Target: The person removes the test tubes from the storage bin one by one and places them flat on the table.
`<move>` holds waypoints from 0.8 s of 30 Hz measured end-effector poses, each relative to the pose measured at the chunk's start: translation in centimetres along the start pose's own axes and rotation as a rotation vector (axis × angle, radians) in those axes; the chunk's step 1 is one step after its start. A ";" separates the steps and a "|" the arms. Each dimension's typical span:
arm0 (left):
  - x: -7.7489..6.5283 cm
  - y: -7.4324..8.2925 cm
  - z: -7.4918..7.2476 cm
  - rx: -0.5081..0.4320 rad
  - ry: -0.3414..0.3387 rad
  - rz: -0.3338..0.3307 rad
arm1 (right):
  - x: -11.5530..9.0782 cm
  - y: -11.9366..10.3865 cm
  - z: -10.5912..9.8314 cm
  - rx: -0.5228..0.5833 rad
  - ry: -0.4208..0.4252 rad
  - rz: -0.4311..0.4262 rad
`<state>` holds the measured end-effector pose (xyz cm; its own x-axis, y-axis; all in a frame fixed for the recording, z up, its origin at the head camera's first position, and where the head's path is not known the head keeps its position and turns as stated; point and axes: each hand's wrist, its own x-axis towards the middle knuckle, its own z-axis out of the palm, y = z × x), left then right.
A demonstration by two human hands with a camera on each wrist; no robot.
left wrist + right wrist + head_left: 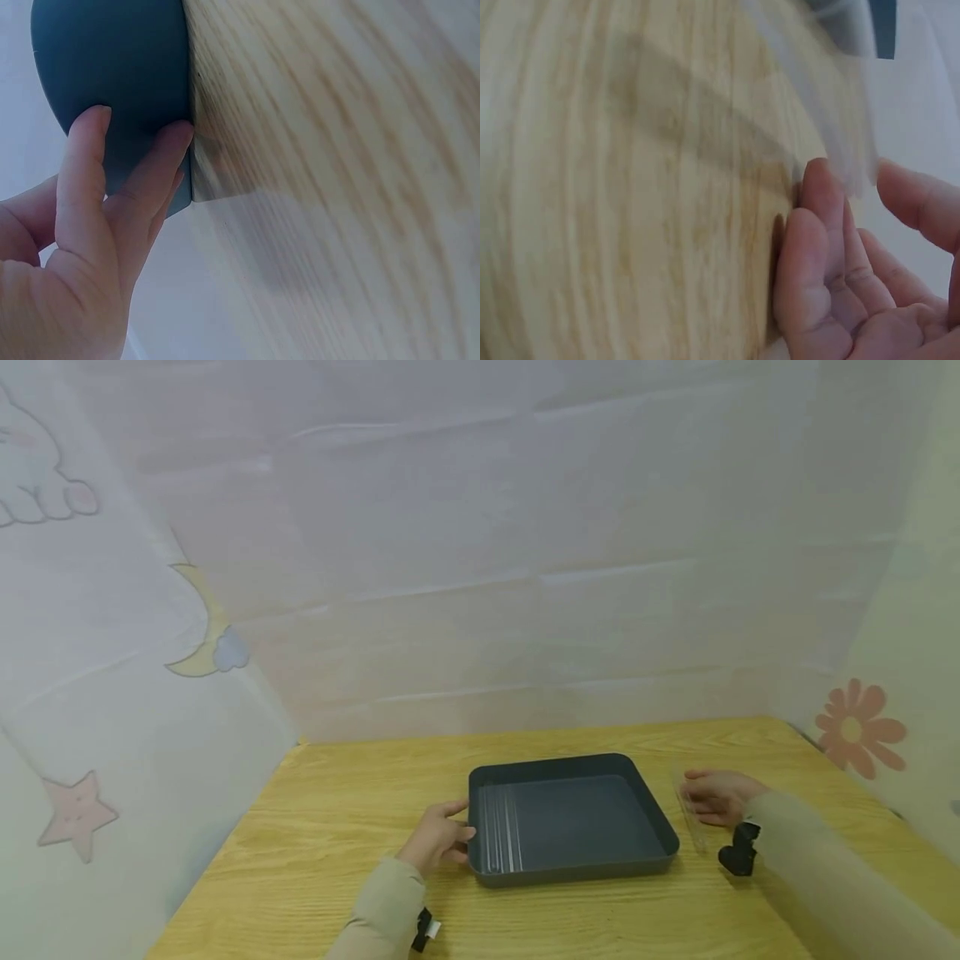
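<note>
A dark grey rectangular tray lies on the wooden table. Several clear, thin strips lie side by side along its left end. My left hand is at the tray's left side; in the left wrist view its fairly straight fingers touch the tray's outer wall. Off the tray's right side, my right hand holds a long clear strip between thumb and fingers. In the right wrist view this strip is blurred, its near end between the fingertips.
The wooden table meets a pale cloth backdrop at its far edge. Printed cloth also hangs at the left and right sides. A black strap piece sits at the right wrist.
</note>
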<state>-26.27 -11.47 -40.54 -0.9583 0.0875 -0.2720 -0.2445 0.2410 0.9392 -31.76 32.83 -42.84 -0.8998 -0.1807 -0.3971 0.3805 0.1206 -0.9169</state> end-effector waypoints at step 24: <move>-0.3 -0.2 -0.3 -0.010 -0.002 -0.003 | 0.7 0.1 0.4 -0.124 0.088 -0.082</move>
<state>-25.94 -11.84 -40.55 -0.9573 0.0882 -0.2752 -0.2491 0.2313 0.9405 -32.27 32.32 -43.24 -0.9440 -0.1094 -0.3112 0.2807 0.2291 -0.9321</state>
